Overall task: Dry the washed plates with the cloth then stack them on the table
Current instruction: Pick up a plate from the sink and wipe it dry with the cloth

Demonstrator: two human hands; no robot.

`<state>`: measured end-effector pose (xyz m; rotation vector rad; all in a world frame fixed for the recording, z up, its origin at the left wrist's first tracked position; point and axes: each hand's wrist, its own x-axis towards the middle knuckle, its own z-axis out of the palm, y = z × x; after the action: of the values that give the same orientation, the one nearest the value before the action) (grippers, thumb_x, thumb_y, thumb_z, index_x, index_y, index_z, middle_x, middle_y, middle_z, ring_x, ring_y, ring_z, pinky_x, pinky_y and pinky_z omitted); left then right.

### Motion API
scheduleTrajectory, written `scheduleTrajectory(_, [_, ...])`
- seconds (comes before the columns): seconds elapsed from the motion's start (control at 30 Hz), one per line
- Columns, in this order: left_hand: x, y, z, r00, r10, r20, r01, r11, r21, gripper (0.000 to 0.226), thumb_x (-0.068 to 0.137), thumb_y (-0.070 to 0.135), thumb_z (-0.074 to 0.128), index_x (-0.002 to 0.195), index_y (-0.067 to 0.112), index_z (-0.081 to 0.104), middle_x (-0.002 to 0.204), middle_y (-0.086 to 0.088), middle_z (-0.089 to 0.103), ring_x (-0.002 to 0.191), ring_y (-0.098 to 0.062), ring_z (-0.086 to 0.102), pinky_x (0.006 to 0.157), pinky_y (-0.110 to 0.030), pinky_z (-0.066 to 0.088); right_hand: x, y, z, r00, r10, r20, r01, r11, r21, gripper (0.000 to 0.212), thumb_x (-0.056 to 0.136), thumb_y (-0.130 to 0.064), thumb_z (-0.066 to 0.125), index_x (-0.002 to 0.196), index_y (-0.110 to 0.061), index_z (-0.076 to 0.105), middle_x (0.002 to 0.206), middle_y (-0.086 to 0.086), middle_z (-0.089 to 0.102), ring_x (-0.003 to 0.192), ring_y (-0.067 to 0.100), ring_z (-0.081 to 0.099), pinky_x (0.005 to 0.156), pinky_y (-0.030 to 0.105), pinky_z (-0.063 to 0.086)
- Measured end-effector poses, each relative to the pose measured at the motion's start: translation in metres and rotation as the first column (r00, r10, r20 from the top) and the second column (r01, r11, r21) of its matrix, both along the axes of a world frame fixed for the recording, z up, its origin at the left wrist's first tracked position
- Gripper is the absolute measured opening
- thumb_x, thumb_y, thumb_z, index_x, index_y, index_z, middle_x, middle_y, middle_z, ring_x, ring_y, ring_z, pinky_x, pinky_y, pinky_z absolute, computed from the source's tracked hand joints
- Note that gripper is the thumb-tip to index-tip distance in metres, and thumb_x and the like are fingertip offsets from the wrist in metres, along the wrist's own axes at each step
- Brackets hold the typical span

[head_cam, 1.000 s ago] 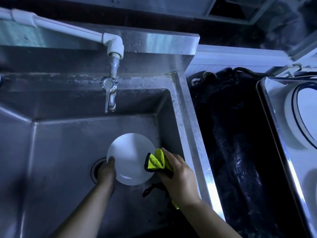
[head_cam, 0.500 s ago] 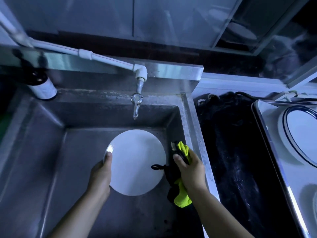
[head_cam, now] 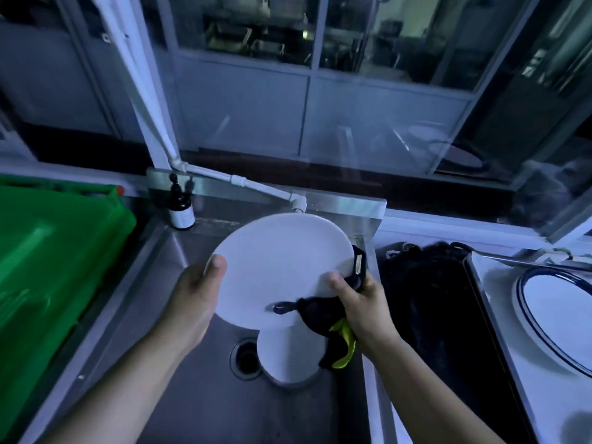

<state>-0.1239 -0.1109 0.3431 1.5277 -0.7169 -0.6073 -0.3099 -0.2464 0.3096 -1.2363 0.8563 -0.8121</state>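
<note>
A white plate [head_cam: 275,267] is held up above the steel sink [head_cam: 198,395]. My left hand [head_cam: 195,296] grips its left rim, thumb on the face. At the plate's right edge my right hand [head_cam: 358,299] grips a black and yellow-green cloth [head_cam: 326,318], thumb pressed on the plate; the cloth hangs down below that hand. A second white plate [head_cam: 288,350] lies in the sink beside the drain [head_cam: 245,358], partly hidden by the held plate and the cloth.
A green plastic bin [head_cam: 48,267] stands left of the sink. A dark bottle [head_cam: 181,208] sits at the sink's back corner. On the right, a metal tray [head_cam: 499,331] holds a blue-rimmed white plate [head_cam: 557,312]. Dark crumpled material [head_cam: 432,309] fills the gap between.
The plate has risen out of the sink toward me, uncovering a second plate below. My right hand with the cloth has closed onto the plate's right edge. The view has tilted upward.
</note>
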Motion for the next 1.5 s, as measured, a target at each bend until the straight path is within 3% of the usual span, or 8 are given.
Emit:
scheduleTrajectory(0.27, [-0.010, 0.022, 0.059, 0.973, 0.084, 0.217, -0.064, 0.993, -0.100, 0.069, 0.061, 0.097, 0.035, 0.077, 0.037, 0.066, 0.077, 0.020, 0.069, 0.067, 0.005, 0.062, 0.062, -0.014, 0.047, -0.009, 0.005, 0.064, 0.995, 0.059, 0.075, -0.045, 0.984, -0.172, 0.036, 0.067, -0.038, 0.075, 0.092, -0.013, 0.067, 0.089, 0.002, 0.075, 0.082, 0.017, 0.071, 0.068, 0.025, 0.056])
scheduleTrajectory(0.47, [-0.024, 0.024, 0.073, 0.980, 0.188, 0.064, -0.175, 0.970, -0.169, 0.049, 0.070, 0.087, 0.044, 0.093, 0.053, 0.070, 0.093, 0.025, 0.073, 0.085, 0.006, 0.068, 0.074, -0.034, 0.052, -0.015, 0.011, 0.087, 1.000, -0.024, 0.007, 0.024, 0.917, -0.398, 0.012, 0.087, -0.015, 0.069, 0.089, -0.025, 0.062, 0.069, -0.022, 0.063, 0.068, -0.004, 0.058, 0.066, 0.011, 0.045])
scheduleTrajectory(0.67, [-0.043, 0.021, 0.074, 0.933, 0.282, -0.222, -0.311, 0.944, -0.107, 0.040, 0.064, 0.076, 0.051, 0.080, 0.047, 0.072, 0.090, 0.014, 0.075, 0.097, -0.017, 0.069, 0.092, -0.046, 0.051, -0.014, 0.021, 0.121, 0.965, -0.257, 0.048, 0.173, 0.492, -0.853, 0.045, 0.075, -0.025, 0.064, 0.117, -0.017, 0.050, 0.118, 0.002, 0.047, 0.110, 0.004, 0.039, 0.092, 0.010, 0.032])
scheduleTrajectory(0.83, [-0.068, 0.014, 0.083, 0.905, 0.276, -0.324, -0.336, 0.931, -0.146, 0.036, 0.089, 0.058, 0.055, 0.091, 0.027, 0.073, 0.089, 0.007, 0.076, 0.090, -0.020, 0.072, 0.081, -0.038, 0.054, 0.007, 0.042, 0.129, 0.871, -0.373, -0.321, -0.331, 0.037, -0.943, 0.057, 0.081, -0.039, 0.064, 0.129, -0.011, 0.054, 0.144, 0.016, 0.042, 0.136, 0.037, 0.034, 0.108, 0.048, 0.036])
scheduleTrajectory(1.0, [-0.071, 0.013, 0.085, 0.908, 0.225, -0.352, -0.305, 0.933, -0.191, 0.036, 0.093, 0.055, 0.049, 0.086, 0.033, 0.076, 0.085, 0.002, 0.077, 0.077, -0.016, 0.074, 0.069, -0.034, 0.052, 0.012, 0.052, 0.128, 0.827, -0.347, -0.442, -0.457, 0.042, -0.889, 0.087, 0.085, -0.076, 0.023, 0.152, -0.021, 0.018, 0.160, 0.006, 0.011, 0.148, 0.023, -0.002, 0.120, 0.043, 0.008])
scheduleTrajectory(1.27, [-0.033, 0.009, 0.110, 0.905, 0.162, -0.393, -0.260, 0.942, -0.213, 0.032, 0.086, 0.057, 0.060, 0.075, 0.034, 0.077, 0.080, 0.001, 0.077, 0.070, -0.018, 0.074, 0.067, -0.035, 0.053, 0.008, 0.062, 0.116, 0.922, -0.173, -0.345, -0.384, -0.305, -0.871, 0.050, 0.096, -0.040, 0.048, 0.137, -0.013, 0.051, 0.147, 0.005, 0.043, 0.142, 0.024, 0.030, 0.113, 0.037, 0.031])
scheduleTrajectory(1.4, [-0.011, 0.010, 0.115, 0.934, 0.249, -0.258, -0.300, 0.936, -0.184, 0.026, 0.088, 0.060, 0.055, 0.068, 0.051, 0.070, 0.065, 0.014, 0.072, 0.062, -0.017, 0.071, 0.061, -0.033, 0.052, -0.007, 0.043, 0.122, 0.886, -0.297, -0.357, -0.437, -0.274, -0.857, 0.041, 0.091, -0.016, 0.051, 0.129, -0.004, 0.058, 0.140, 0.009, 0.050, 0.133, 0.028, 0.041, 0.100, 0.036, 0.047])
scheduleTrajectory(1.5, [-0.003, 0.014, 0.119, 0.951, 0.272, -0.149, -0.289, 0.950, -0.115, 0.041, 0.085, 0.066, 0.051, 0.080, 0.031, 0.072, 0.070, 0.010, 0.072, 0.075, -0.020, 0.067, 0.070, -0.036, 0.051, 0.009, 0.035, 0.143, 0.875, -0.347, -0.336, -0.390, -0.097, -0.916, 0.050, 0.085, 0.001, 0.053, 0.134, 0.002, 0.050, 0.145, 0.015, 0.042, 0.136, 0.036, 0.032, 0.105, 0.044, 0.041])
